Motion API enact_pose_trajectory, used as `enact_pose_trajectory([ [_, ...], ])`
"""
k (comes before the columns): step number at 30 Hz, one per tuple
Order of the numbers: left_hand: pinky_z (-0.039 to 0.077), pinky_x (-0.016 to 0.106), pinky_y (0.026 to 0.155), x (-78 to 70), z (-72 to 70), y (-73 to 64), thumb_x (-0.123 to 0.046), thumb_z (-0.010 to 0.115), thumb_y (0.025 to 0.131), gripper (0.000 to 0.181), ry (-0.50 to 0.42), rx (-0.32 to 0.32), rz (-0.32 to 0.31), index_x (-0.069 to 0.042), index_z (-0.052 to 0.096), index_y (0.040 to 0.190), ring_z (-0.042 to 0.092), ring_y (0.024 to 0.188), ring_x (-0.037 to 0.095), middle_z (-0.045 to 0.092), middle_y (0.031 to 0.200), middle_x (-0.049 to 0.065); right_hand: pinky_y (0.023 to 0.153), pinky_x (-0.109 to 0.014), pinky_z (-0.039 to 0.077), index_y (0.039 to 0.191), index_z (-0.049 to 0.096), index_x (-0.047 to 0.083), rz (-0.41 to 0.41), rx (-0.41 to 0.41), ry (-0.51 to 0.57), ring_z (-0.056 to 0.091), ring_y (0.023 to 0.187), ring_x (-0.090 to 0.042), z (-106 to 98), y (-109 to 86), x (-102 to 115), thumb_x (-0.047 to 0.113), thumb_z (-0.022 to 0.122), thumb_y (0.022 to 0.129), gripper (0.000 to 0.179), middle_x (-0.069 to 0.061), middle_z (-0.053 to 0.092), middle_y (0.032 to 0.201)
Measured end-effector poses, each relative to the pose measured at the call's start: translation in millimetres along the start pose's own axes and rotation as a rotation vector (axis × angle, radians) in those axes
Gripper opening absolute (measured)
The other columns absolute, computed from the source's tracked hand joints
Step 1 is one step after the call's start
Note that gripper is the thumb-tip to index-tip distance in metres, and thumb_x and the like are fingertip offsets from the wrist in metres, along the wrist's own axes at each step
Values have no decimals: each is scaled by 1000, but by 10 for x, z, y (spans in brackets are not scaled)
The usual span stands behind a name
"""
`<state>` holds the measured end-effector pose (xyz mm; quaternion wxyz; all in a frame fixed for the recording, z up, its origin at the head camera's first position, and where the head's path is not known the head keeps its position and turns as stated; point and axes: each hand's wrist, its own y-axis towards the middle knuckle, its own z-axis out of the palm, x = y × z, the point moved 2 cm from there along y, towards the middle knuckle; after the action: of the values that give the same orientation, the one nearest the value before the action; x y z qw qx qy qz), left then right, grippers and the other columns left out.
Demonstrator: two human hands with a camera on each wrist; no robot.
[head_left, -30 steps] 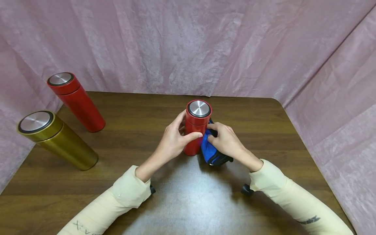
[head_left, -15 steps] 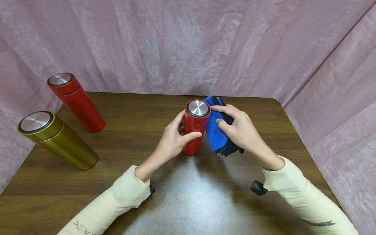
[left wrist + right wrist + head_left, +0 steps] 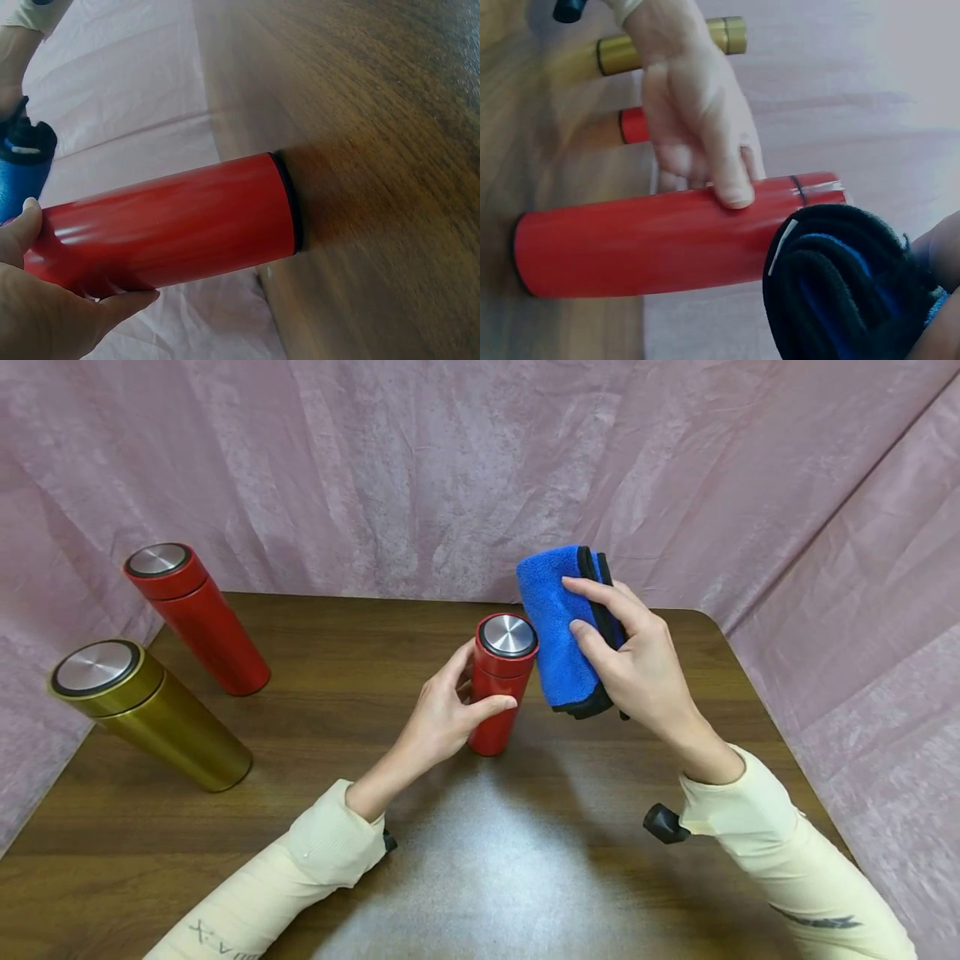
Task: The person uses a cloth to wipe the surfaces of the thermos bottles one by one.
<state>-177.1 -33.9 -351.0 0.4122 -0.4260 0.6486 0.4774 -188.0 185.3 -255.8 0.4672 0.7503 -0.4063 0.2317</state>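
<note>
A red thermos (image 3: 498, 687) with a silver disc on its lid stands upright at mid-table. My left hand (image 3: 440, 717) grips it from the left, thumb across its front and fingers behind it. In the left wrist view the red thermos (image 3: 172, 225) shows its dark base ring at the wood. My right hand (image 3: 637, 652) holds a folded blue cloth (image 3: 558, 610) with black edging, raised beside the lid on the right. The folded layers of the cloth (image 3: 840, 277) overlap the lid end in the right wrist view.
Another red thermos (image 3: 206, 627) and a gold thermos (image 3: 168, 727) stand on the left of the wooden table (image 3: 480, 877). Pink curtains (image 3: 420, 477) hang behind the table and along its right side.
My right hand has lifted the blue cloth from low beside the red thermos up to lid height, slightly to the right. The left hand keeps its grip and the thermos stays in place.
</note>
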Motion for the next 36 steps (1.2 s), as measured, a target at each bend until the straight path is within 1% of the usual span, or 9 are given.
enact_pose_trajectory([
  [3, 52, 44, 105, -1, 2, 0, -11, 87, 86, 78, 2, 2, 1, -8, 47, 152, 62, 120, 25, 64, 131, 12, 88, -20, 56, 138, 67, 12, -14, 19, 8, 63, 112, -25, 61, -20, -93, 0, 66, 98, 42, -9, 61, 137],
  [6, 52, 45, 104, 5, 7, -1, -12, 87, 85, 79, 4, 2, 0, -8, 46, 153, 62, 120, 26, 65, 131, 12, 88, -22, 55, 141, 64, 13, 13, 45, 16, 62, 112, -25, 126, -59, -210, -2, 64, 98, 46, -10, 60, 138],
  [10, 52, 45, 105, 12, 9, -4, -11, 87, 85, 80, 6, -2, 4, -8, 46, 153, 62, 119, 26, 65, 130, 12, 89, -34, 57, 145, 60, 14, 63, 99, 20, 61, 111, -27, 242, -142, -384, -5, 58, 96, 53, -13, 58, 139],
  [13, 52, 44, 105, 16, 10, -2, -11, 88, 84, 80, 5, -5, 10, -8, 47, 152, 62, 119, 25, 65, 130, 12, 91, -45, 55, 146, 57, 10, 93, 152, 12, 60, 110, -29, 350, -223, -520, -7, 56, 95, 54, -16, 58, 137],
  [18, 51, 43, 106, 16, 3, -3, -10, 88, 84, 79, 3, -6, 14, -8, 47, 152, 62, 120, 25, 65, 130, 12, 97, -54, 52, 148, 53, 3, 147, 272, -46, 59, 112, -34, 517, -350, -735, -6, 56, 96, 52, -20, 58, 138],
  [22, 51, 43, 106, 18, -4, -5, -10, 87, 84, 79, -4, -3, 7, -8, 47, 152, 61, 121, 25, 64, 131, 12, 101, -56, 49, 147, 51, 1, 184, 372, -121, 59, 113, -37, 615, -409, -840, -4, 54, 98, 50, -22, 58, 136],
  [25, 50, 43, 107, 21, -2, -2, -10, 87, 85, 79, -6, 2, 5, -8, 46, 153, 61, 122, 24, 64, 132, 11, 98, -56, 50, 145, 52, 0, 198, 418, -165, 59, 108, -37, 673, -430, -891, -5, 53, 97, 48, -22, 60, 130],
  [31, 50, 42, 107, 32, -7, 6, -10, 87, 85, 79, -9, 2, 16, -9, 47, 153, 62, 123, 24, 64, 134, 11, 90, -53, 51, 141, 56, 0, 195, 474, -238, 58, 99, -34, 772, -446, -990, -6, 54, 94, 47, -21, 63, 119],
  [36, 51, 42, 106, 28, -28, 30, -9, 87, 84, 81, -17, 10, 18, -8, 46, 154, 63, 123, 26, 63, 137, 12, 93, -53, 52, 139, 57, -2, 197, 509, -297, 59, 101, -33, 833, -468, -1036, -6, 58, 92, 47, -23, 64, 119],
])
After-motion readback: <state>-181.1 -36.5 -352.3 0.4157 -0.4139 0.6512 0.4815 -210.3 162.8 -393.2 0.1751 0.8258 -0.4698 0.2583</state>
